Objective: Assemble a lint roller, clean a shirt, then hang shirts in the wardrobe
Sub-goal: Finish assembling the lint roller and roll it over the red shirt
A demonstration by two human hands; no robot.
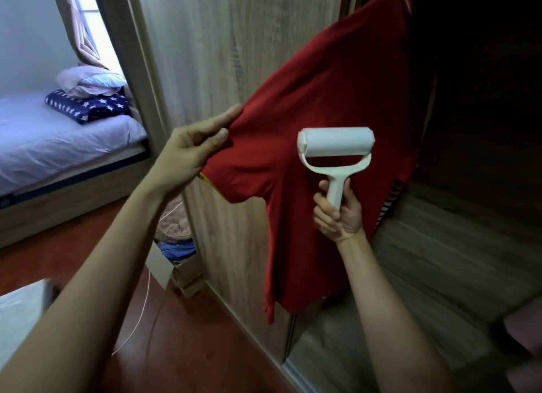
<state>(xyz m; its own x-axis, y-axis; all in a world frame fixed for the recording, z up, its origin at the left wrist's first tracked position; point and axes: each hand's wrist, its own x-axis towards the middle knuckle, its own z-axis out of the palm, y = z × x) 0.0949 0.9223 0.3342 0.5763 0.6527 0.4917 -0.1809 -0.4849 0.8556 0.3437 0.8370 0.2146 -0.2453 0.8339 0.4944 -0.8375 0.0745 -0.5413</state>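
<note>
Right hand (337,213): grip closed round the lower handle of the lint roller (335,146), thumb on the near face, fingers wrapped behind. Roller all white, handle pointing down, forked yoke above it, the paper roll lying crosswise at the top. The roll sits in front of the body of the red shirt (322,84), just below the sleeve seam; cannot tell whether it touches the cloth.

Left hand (187,155): grip closed on the shirt's sleeve, hem pinched between thumb and fingers, index finger lying straight along the upper edge. Sleeve drawn out taut to the left, away from the body of the shirt.

Shirt hangs from its top at the upper right, in front of the open wardrobe (469,128), interior dark. What carries it is not visible. Lower hem hangs loose over the edge of the wardrobe's bottom board. A striped garment (387,205) shows at the shirt's right edge, behind it.

Pale wood-grain wardrobe panel (234,40) stands behind the stretched sleeve. At its foot on the floor (190,348), an open cardboard box (181,266) with cloth in it; a thin pale cord (140,319) trails across the reddish boards.

Far left: bed (58,140) with a pale sheet; at its head end, pillows (91,80) stacked on a folded navy blanket with white stars (88,105). Curtain (85,34) above them.
</note>
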